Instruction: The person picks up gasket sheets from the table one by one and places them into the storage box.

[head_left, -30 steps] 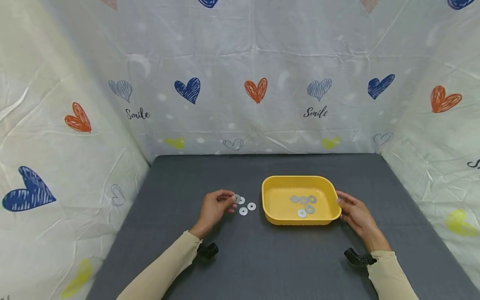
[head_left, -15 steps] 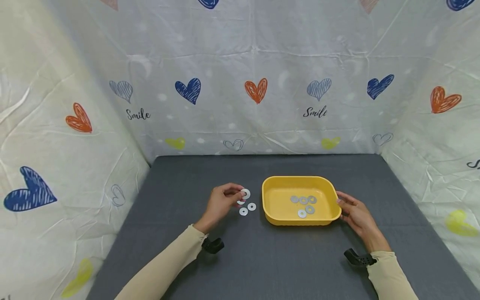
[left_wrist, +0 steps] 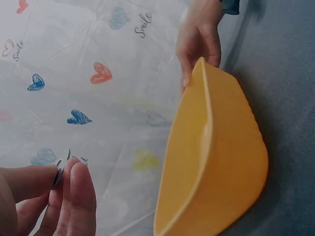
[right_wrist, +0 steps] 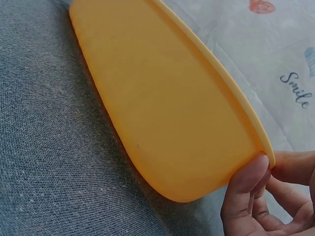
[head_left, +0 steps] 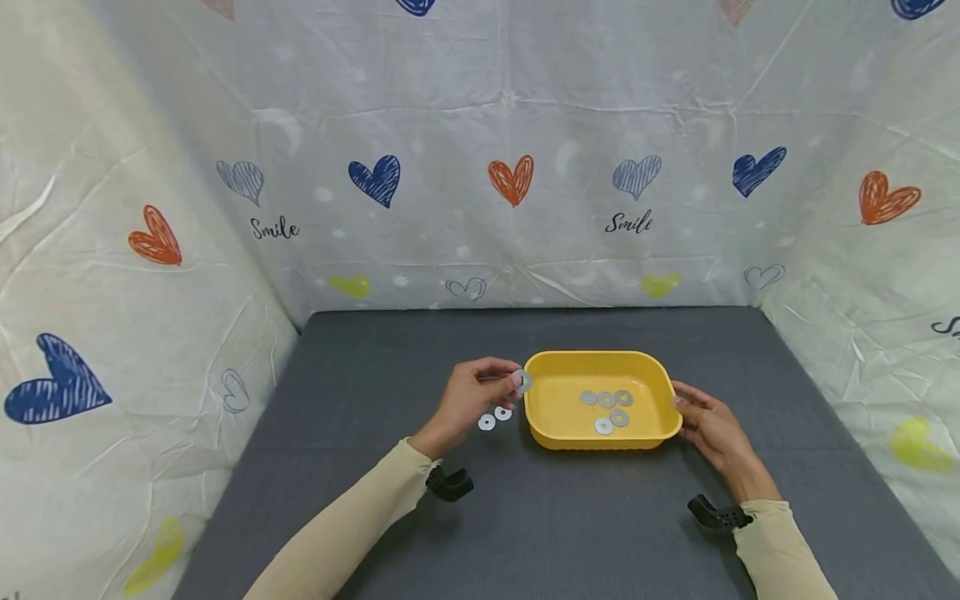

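Note:
My left hand (head_left: 468, 402) pinches a flat metal washer (head_left: 522, 381) between thumb and fingertips, right at the left rim of a yellow tray (head_left: 600, 442). In the left wrist view the washer (left_wrist: 58, 177) shows nearly edge-on, partly covered by the fingers. Several washers (head_left: 606, 400) lie flat inside the tray. Two more washers (head_left: 487, 422) show on the table just below the left hand, which blocks the spot beside them. My right hand (head_left: 716, 429) grips the tray's right end, with the thumb (right_wrist: 251, 172) against the outer wall at the rim.
A dark grey cloth (head_left: 585, 525) covers the table. White curtains (head_left: 450, 242) printed with hearts and the word Smile stand behind it and along both sides. Each wrist wears a black band (head_left: 450, 483).
My left hand has carried the washer rightward and slightly up, from the loose washers to the tray's left rim, now covering one of those on the table. The right hand and tray stayed put.

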Demonstrator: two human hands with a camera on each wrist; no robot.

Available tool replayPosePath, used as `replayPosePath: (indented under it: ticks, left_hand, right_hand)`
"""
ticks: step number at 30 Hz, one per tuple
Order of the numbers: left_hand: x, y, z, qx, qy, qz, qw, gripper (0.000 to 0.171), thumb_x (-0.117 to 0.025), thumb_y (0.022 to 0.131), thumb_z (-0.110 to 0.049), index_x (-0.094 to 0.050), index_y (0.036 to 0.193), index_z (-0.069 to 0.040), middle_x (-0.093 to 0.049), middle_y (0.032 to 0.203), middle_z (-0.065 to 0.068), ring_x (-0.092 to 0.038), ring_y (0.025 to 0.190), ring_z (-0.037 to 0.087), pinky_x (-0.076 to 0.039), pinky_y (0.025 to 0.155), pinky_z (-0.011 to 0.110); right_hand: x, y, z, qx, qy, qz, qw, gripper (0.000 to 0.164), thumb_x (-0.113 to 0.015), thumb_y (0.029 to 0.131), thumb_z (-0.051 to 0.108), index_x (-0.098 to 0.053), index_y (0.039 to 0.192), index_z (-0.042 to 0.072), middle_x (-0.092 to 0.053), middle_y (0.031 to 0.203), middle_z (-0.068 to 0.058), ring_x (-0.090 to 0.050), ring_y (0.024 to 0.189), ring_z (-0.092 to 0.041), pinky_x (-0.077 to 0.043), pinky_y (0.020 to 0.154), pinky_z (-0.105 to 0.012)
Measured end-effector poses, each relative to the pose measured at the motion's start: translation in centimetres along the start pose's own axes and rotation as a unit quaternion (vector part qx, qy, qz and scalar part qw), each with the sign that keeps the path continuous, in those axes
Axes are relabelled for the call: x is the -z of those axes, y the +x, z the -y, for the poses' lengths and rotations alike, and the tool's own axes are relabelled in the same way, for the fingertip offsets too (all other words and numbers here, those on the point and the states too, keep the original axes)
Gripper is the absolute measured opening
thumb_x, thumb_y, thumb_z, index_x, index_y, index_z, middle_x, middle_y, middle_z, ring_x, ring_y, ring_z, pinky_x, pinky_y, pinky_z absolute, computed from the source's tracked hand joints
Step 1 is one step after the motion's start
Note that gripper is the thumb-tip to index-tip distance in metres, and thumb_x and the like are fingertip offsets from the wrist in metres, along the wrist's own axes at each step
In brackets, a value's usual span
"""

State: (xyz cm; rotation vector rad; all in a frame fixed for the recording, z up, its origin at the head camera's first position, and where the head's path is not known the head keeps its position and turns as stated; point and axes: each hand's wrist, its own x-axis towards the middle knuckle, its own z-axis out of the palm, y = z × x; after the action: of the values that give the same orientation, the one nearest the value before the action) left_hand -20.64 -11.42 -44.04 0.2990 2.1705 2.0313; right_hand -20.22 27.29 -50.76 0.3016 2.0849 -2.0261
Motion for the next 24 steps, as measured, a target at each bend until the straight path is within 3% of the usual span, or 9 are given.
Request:
replayPosePath:
  ticks: [4, 12, 24]
  left_hand:
    - [-0.8, 0.4, -0.5, -0.003, -0.009, 0.016, 0.9998, 0.024, -0.071, 0.091, -0.016, -0.069, 0.113, -0.007, -0.069, 0.103, 0.013, -0.071, 0.089, 0.030, -0.062, 0.075, 0.042]
    - [-2.4, 1.6, -1.3, 0.015, -0.016, 0.033, 0.9992, 0.023, -0.070, 0.091, -0.013, -0.070, 0.113, -0.007, -0.068, 0.105, 0.013, -0.072, 0.086, 0.017, -0.062, 0.076, 0.040]
    - [-4.9, 3.4, -0.9, 0.045, -0.010, 0.067, 0.9967, 0.020, -0.069, 0.092, -0.012, -0.071, 0.111, -0.006, -0.068, 0.104, 0.013, -0.071, 0.088, 0.024, -0.063, 0.073, 0.036]
  right_hand:
    - [0.1, -0.1, 0.0, 0.005, 0.005, 0.007, 1.000, 0.061, -0.056, 0.101, 0.030, -0.032, 0.153, 0.012, -0.062, 0.111, 0.015, -0.065, 0.092, -0.006, -0.056, 0.074, -0.025]
    - [0.2, 0.0, 0.0, 0.006, 0.012, 0.007, 1.000, 0.061, -0.057, 0.100, 0.029, -0.032, 0.154, 0.011, -0.063, 0.109, 0.015, -0.065, 0.090, -0.005, -0.056, 0.073, -0.025]
    - [0.2, 0.0, -0.2, 0.015, 0.009, 0.011, 1.000, 0.062, -0.057, 0.100, 0.030, -0.032, 0.153, 0.010, -0.064, 0.109, 0.016, -0.066, 0.092, -0.006, -0.057, 0.073, -0.026]
